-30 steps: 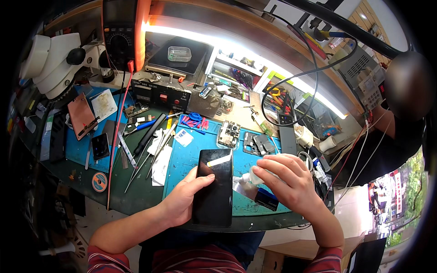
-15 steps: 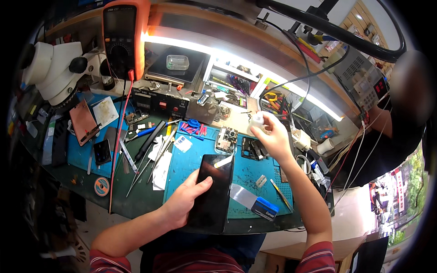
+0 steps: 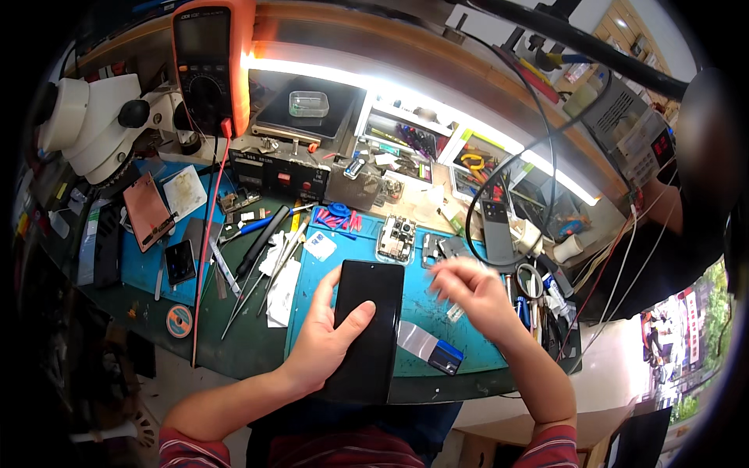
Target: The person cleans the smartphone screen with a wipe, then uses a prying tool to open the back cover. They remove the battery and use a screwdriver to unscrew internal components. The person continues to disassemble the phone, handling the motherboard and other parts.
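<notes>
Fingers of L hand (image 3: 334, 341) wrapped round black smartphone (image 3: 373, 343), thumb on glass, over near edge of blue mat (image 3: 312, 274). R hand (image 3: 474, 295) half-curled, blurred, above mat's R side; can't tell if holding anything. Risk: one-hand grip slips, phone could drop.

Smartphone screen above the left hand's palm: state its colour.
Black; the smartphone screen shows in the head view.

The phone (image 3: 374, 345) in the left fingers (image 3: 356, 320) is black; the mat (image 3: 425, 303) below the right fingers (image 3: 462, 279) is blue. Behind the fingers, sleeves (image 3: 195, 453) show pale stripes on dark red.
</notes>
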A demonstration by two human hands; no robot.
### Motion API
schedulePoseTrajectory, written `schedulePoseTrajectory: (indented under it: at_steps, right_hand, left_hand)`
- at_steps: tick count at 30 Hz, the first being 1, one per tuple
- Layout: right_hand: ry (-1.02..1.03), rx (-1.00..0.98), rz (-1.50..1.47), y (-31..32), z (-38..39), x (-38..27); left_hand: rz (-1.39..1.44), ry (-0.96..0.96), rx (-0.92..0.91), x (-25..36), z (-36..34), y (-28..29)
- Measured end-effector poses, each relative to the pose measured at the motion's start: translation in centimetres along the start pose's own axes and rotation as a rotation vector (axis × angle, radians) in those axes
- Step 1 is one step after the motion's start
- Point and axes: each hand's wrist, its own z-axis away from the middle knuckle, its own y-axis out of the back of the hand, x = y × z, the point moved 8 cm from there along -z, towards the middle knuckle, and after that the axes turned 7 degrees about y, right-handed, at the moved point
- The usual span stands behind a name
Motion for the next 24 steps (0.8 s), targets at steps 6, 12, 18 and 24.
schedulePoseTrajectory:
  at_steps: [6,12,18,24]
  right_hand:
    - [-0.294,-0.333,-0.238,-6.1,3.9,-0.5]
    - [-0.254,-0.131,-0.164,-5.7,4.0,-0.3]
    - [-0.229,-0.131,-0.134,-5.5,3.9,-0.1]
    - [-0.267,-0.245,-0.027,-4.6,3.4,-0.2]
  left_hand:
    - [-0.296,-0.184,0.012,0.0,-0.4,0.5]
    - [-0.332,-0.336,0.052,0.8,0.0,-0.1]
    - [-0.438,-0.322,0.018,1.3,0.2,-0.9]
    - [-0.491,-0.286,-0.045,0.8,-0.2,-1.1]
